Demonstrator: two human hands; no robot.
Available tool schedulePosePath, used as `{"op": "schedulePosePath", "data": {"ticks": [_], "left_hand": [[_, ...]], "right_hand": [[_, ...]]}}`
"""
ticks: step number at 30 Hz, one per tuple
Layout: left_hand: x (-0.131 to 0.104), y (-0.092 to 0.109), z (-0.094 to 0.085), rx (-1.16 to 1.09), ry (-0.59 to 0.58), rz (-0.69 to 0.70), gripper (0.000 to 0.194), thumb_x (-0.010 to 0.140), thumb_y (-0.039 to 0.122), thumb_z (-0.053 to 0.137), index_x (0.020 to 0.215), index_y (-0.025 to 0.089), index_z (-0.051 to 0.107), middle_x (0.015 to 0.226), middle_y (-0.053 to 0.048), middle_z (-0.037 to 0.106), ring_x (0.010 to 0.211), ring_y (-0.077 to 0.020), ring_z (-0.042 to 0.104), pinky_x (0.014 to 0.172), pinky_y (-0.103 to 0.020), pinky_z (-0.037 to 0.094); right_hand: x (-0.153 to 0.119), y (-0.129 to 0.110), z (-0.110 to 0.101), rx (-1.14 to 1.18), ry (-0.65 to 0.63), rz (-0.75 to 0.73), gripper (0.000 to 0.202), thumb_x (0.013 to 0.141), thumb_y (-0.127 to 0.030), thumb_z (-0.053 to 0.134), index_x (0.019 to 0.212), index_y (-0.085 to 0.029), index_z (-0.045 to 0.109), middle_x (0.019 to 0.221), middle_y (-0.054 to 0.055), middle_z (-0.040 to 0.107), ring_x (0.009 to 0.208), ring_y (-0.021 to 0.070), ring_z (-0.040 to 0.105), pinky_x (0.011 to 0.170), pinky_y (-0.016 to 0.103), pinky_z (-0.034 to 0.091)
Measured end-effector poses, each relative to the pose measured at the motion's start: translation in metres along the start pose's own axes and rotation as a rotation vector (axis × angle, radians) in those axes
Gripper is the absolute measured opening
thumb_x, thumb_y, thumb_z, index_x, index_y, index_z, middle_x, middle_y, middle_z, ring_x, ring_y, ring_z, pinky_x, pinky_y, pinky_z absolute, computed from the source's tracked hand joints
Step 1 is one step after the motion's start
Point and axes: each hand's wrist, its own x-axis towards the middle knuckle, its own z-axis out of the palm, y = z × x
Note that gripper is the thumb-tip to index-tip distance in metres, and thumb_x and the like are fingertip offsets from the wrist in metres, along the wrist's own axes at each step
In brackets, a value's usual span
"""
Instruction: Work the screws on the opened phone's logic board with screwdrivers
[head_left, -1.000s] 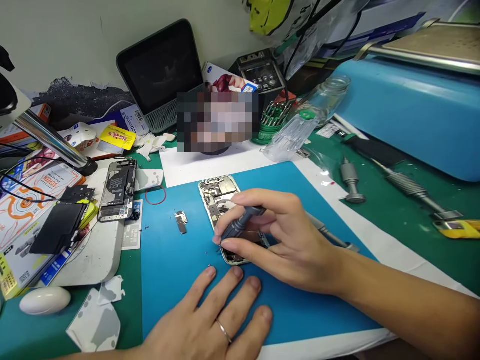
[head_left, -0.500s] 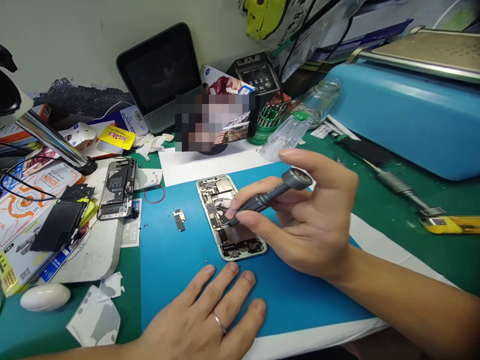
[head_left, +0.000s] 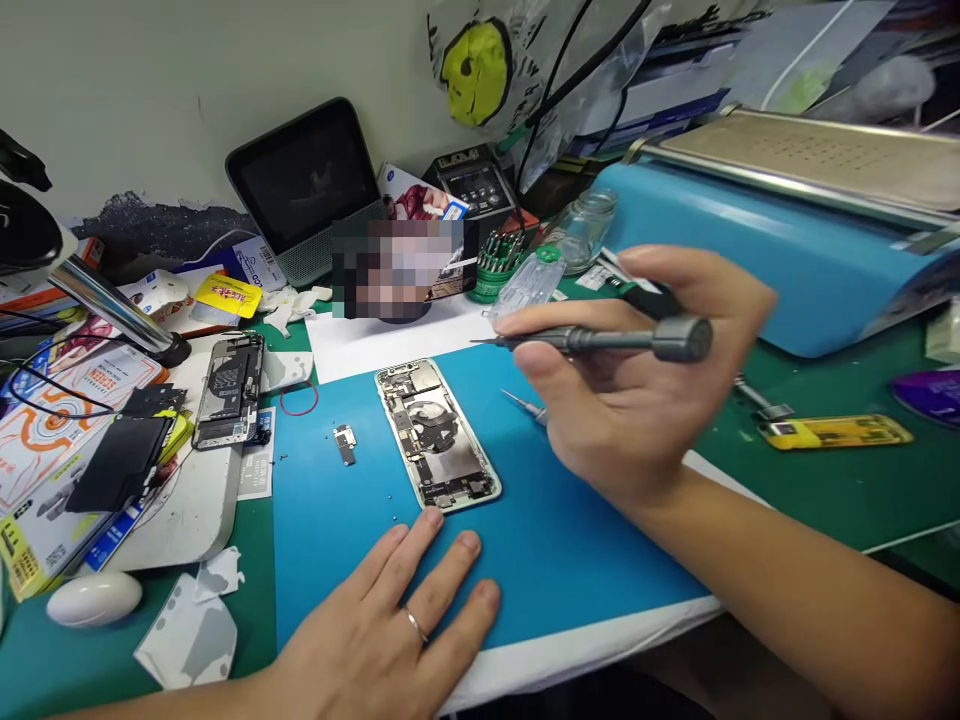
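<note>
An opened phone (head_left: 457,440) lies on the blue mat (head_left: 592,560), its inner parts bare. My right hand (head_left: 637,390) grips a dark screwdriver (head_left: 600,340) between thumb and fingers, held nearly level above the mat, its tip pointing left and clear of the phone. Below that hand shows the pointed metal tip of another tool (head_left: 523,404); whether it is held or lying there I cannot tell. My left hand (head_left: 390,620) rests palm down with fingers spread, a fingertip at the phone's bottom edge. A small metal plate (head_left: 345,445) and tiny screws lie left of the phone.
A second opened phone part (head_left: 229,390) rests on a white stand at left, near boxes and a white oval object (head_left: 94,598). Behind are a propped phone, a green bit holder (head_left: 499,265) and a glass jar (head_left: 589,230). A blue machine (head_left: 750,250) stands at right.
My right hand has lifted the screwdriver off the phone and moved right, turning it nearly level. The pointed tool beneath it has come into view. My left hand stays flat; the camera view has shifted.
</note>
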Motion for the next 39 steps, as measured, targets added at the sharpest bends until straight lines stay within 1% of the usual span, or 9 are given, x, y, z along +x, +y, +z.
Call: {"op": "schedulePosePath", "data": {"ticks": [2,5,10,13,17,21,25,31,39], "left_hand": [[-0.001,0.000,-0.001,-0.049,-0.039,-0.006,0.089,0.101,0.066,0.049,0.166,0.012,0.020,0.173,-0.016,0.018,0.159,-0.0423,0.009,0.125,-0.054,0.029],[-0.001,-0.001,-0.002,-0.080,-0.066,-0.032,0.096,0.097,0.066,0.057,0.167,0.013,0.019,0.173,-0.017,0.017,0.160,-0.0427,0.007,0.125,-0.055,0.028],[0.001,-0.002,-0.012,-0.152,-0.079,-0.038,0.090,0.099,0.064,0.055,0.166,0.014,0.022,0.173,-0.015,0.018,0.160,-0.0400,0.009,0.127,-0.055,0.027],[0.001,-0.002,-0.014,-0.175,-0.087,-0.044,0.088,0.099,0.062,0.055,0.166,0.015,0.023,0.173,-0.016,0.017,0.160,-0.0409,0.011,0.126,-0.057,0.028],[0.001,0.000,-0.006,-0.174,-0.106,-0.067,0.104,0.087,0.056,0.073,0.166,0.015,0.020,0.174,-0.017,0.010,0.159,-0.0455,0.008,0.125,-0.063,0.028],[0.002,0.001,-0.008,-0.192,-0.098,-0.067,0.103,0.088,0.051,0.073,0.167,0.016,0.017,0.174,-0.016,0.009,0.160,-0.0445,0.006,0.125,-0.065,0.028],[0.001,0.000,-0.021,-0.220,-0.114,-0.077,0.090,0.097,0.053,0.062,0.167,0.016,0.019,0.174,-0.015,0.012,0.160,-0.0411,0.007,0.126,-0.062,0.027],[0.000,0.002,-0.024,-0.238,-0.094,-0.091,0.088,0.098,0.056,0.060,0.166,0.017,0.020,0.174,-0.015,0.013,0.160,-0.0408,0.007,0.127,-0.063,0.025],[0.001,0.004,-0.026,-0.249,-0.131,-0.093,0.096,0.089,0.043,0.073,0.165,0.015,0.022,0.173,-0.017,0.013,0.160,-0.0429,0.005,0.126,-0.066,0.024]], "right_hand": [[0.009,0.005,-0.006,-0.048,-0.059,-0.014,0.021,0.100,-0.030,0.063,0.120,-0.030,0.056,0.112,0.006,0.074,0.107,0.0263,0.074,0.092,0.042,0.061],[0.017,0.019,-0.024,-0.202,-0.360,-0.126,0.013,0.099,-0.024,0.061,0.111,-0.027,0.066,0.111,0.006,0.078,0.104,0.0260,0.075,0.094,0.044,0.061],[0.005,0.041,-0.056,-0.402,-0.705,-0.398,0.043,0.088,0.003,0.044,0.115,-0.020,0.070,0.132,0.015,0.072,0.122,0.0307,0.069,0.098,0.048,0.062],[-0.003,0.046,-0.061,-0.487,-0.833,-0.427,0.054,0.078,0.010,0.040,0.116,-0.015,0.070,0.140,0.019,0.066,0.130,0.0326,0.066,0.099,0.048,0.063],[-0.004,0.045,-0.053,-0.523,-0.957,-0.352,0.052,0.083,0.009,0.041,0.118,-0.016,0.070,0.151,0.017,0.059,0.135,0.0301,0.063,0.102,0.044,0.062],[-0.004,0.044,-0.052,-0.513,-0.961,-0.292,0.049,0.090,0.003,0.041,0.125,-0.018,0.069,0.156,0.014,0.055,0.138,0.0291,0.060,0.104,0.046,0.061],[-0.015,0.039,-0.065,-0.522,-0.829,-0.296,0.042,0.100,-0.012,0.042,0.134,-0.019,0.066,0.148,0.015,0.062,0.136,0.0324,0.061,0.106,0.053,0.059],[-0.032,0.030,-0.081,-0.821,-0.707,-0.127,0.041,0.104,-0.041,0.047,0.133,-0.016,0.065,0.116,0.017,0.069,0.101,0.0326,0.071,0.075,0.042,0.062],[-0.036,0.030,-0.082,-0.794,-0.621,-0.038,0.037,0.108,-0.038,0.035,0.113,-0.018,0.067,0.110,0.014,0.071,0.101,0.0319,0.071,0.079,0.042,0.058]]}}
